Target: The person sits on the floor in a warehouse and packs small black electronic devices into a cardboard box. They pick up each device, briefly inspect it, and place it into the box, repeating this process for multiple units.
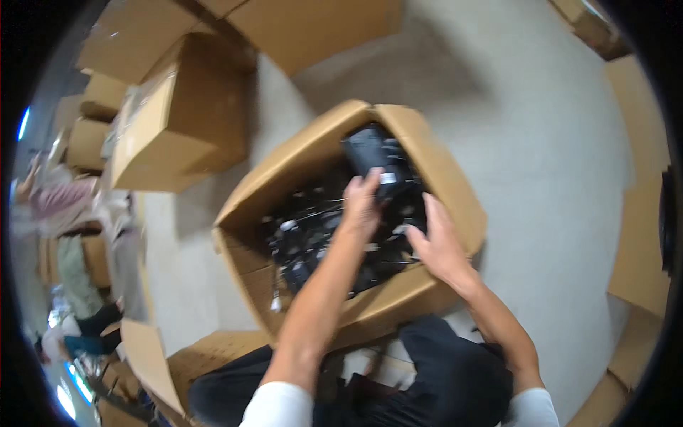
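Note:
An open cardboard box stands tilted in front of my knees, with several glossy black plastic-wrapped packages inside. My left hand reaches over them, its fingers closed on a black plastic package near the far corner; a small white label shows by the fingertips. Along the box's right inner side, my right hand has its thumb and fingers apart and holds nothing, close to the packages. A thin white-ended piece hangs by the near left wall inside the box.
A large cardboard box stands at the far left, with more cartons behind it. Cardboard lines the right edge. An open box flap lies by my left knee. Blurred people are at the far left.

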The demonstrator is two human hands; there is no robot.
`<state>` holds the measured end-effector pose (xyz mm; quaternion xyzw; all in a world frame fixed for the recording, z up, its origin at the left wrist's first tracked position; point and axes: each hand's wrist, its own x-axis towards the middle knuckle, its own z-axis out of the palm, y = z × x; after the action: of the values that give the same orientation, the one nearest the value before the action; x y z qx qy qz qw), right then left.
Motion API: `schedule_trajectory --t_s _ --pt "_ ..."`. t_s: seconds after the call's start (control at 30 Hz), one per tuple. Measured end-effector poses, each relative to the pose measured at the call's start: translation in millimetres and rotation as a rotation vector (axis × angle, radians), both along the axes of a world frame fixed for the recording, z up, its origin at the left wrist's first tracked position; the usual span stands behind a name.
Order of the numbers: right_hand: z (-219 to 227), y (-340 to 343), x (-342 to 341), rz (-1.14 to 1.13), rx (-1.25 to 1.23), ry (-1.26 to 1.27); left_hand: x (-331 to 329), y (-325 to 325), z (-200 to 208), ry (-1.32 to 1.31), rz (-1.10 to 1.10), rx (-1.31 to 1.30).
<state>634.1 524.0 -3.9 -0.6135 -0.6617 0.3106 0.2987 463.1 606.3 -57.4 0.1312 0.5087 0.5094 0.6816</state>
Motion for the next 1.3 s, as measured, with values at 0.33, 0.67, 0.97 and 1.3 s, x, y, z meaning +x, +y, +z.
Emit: schedule_trajectory --t_s 0.33,0.67,0.97,1.3 --pt "4.3 -19.2 -21.5 0.212 0.215 -0.163 14.6 13.4 -61.3 0.921 -0.007 -0.056" --pt "-9.1 -29.5 4.7 0.173 0.180 -0.258 -101.7 -30.2 152.9 1.139 -0.908 0.360" --pt "-6.6 -40.4 4.9 0.286 -0.019 -0.139 -374.8 -379.9 392.2 1.107 0.337 0.425" --pt "104.4 -5.2 4.8 0.746 -0.454 -0.752 -481.2 -716.5 51.5 0.585 0.464 -0.705"
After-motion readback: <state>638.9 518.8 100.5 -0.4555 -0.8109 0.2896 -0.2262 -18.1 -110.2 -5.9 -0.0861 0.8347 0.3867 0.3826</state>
